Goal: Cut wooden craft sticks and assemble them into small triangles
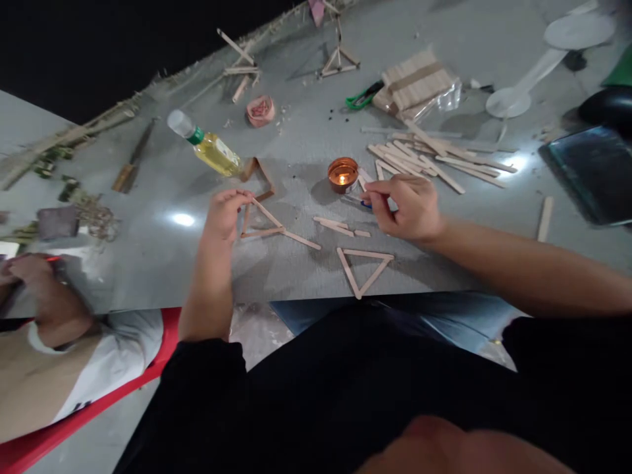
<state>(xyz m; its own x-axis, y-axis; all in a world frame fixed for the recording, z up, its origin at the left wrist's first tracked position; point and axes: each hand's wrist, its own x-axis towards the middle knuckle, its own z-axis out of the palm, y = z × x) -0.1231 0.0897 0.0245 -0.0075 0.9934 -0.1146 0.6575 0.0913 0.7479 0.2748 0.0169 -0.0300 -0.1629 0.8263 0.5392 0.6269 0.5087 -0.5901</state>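
Note:
My left hand [230, 209] pinches the top corner of a frame of wooden craft sticks [269, 216], one of which sticks out past a joint to the right. My right hand [405, 204] is closed in a pinch just right of a lit candle in a copper-coloured cup [343, 174]. What its fingertips hold is too small to make out; something blue [366, 204] shows beneath them. Between the hands lie short pieces of stick [336, 226]. A flat triangle of craft sticks [368, 254] rests near the table's front edge.
A bottle of yellow liquid [217, 153] stands beyond my left hand, beside a bent brown strip [266, 178]. Loose craft sticks [419, 161] and a bundled pack [419, 79] lie behind my right hand. A knife [129, 172] lies left. Another person's hand [34, 270] is at far left.

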